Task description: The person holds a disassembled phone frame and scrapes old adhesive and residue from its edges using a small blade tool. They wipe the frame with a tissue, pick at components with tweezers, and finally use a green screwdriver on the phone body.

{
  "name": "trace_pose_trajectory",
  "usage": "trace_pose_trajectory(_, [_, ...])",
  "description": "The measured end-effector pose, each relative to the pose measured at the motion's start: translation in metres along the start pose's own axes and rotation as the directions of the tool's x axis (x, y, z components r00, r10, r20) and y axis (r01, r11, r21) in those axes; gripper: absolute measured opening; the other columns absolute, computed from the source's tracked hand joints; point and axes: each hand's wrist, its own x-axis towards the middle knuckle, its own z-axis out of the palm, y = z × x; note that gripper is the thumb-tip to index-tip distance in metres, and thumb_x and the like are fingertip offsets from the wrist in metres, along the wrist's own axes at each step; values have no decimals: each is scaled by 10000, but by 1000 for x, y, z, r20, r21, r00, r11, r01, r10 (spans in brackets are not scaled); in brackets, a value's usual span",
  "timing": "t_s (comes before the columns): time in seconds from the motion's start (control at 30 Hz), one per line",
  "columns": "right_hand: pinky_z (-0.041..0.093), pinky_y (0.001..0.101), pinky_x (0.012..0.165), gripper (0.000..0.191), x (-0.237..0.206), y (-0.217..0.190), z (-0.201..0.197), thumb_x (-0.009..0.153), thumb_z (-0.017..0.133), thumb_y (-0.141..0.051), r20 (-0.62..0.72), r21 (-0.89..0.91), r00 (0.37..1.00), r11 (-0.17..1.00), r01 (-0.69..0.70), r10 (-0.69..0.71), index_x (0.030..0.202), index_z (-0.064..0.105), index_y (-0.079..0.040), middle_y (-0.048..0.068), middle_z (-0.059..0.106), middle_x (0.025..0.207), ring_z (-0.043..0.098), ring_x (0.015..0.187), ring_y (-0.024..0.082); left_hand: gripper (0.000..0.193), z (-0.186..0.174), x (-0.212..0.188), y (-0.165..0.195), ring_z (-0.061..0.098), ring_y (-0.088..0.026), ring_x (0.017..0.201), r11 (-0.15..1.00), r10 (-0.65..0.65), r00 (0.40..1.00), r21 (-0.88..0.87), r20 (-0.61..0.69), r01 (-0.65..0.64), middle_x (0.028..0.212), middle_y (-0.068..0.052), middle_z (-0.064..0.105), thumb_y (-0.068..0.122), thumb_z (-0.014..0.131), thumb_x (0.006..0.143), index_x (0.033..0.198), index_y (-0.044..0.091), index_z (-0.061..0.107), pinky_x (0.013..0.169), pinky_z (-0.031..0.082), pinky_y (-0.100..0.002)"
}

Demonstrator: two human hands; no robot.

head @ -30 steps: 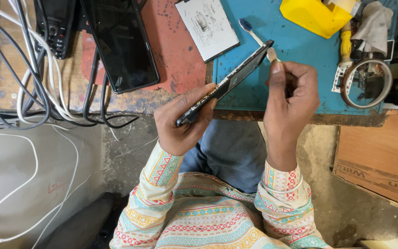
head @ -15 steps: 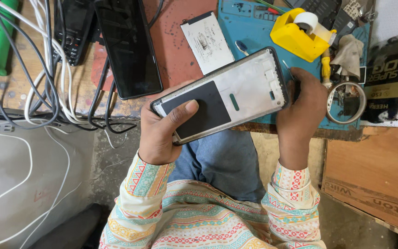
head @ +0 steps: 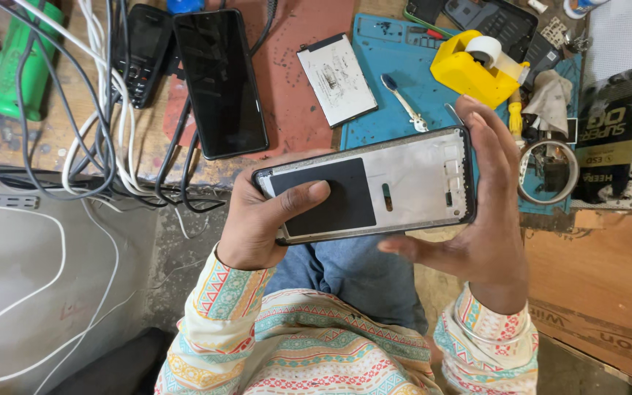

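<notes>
In the head view, you hold an opened smartphone frame with both hands, in the middle of the frame, a little above your lap. It lies almost level, slightly tilted, with its inner side facing up: a pale metal plate with a black rectangular pad on its left part. Your left hand is closed around the left end of the frame, and its thumb lies on the black pad. Your right hand grips the right end; the fingers curl over the upper right edge and the thumb reaches under the lower edge, so this hand is half closed on the frame.

Behind the frame, in the upper part of the picture, is the workbench with a blue work mat and a reddish mat beside it. On the blue mat lie a small brush and a yellow tape dispenser with a white roll. A flat white phone battery lies across the border of both mats. To the left, a black smartphone lies screen up, next to a black keypad phone. White and black cables cross the upper left of the frame, near a green object. At the right, just beside your right hand, a ring of tape rests.
</notes>
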Motion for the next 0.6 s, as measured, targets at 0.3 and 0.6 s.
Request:
trace_pose_trajectory(0.3, [267,631,1191,1047,36,-44,-17,647,921,-514,240,-503,966,839,205,-92,1444,454,-22,148,523,1431,432,1398,407,341,6,-10,36,733,-138,926,959,26,995,279,95,-52,1058,-101,776,36,780,891,1210,-63,711,855,621,-282])
trace_pose_trajectory(0.6, [444,454,1008,934,45,-34,-24,511,935,-414,151,-310,988,949,61,-14,1319,626,-64,104,678,1276,646,1127,309,870,19,3,69,683,-244,1158,972,-205,947,164,247,168,1249,-171,713,677,563,873,1328,-65,601,1024,540,-386])
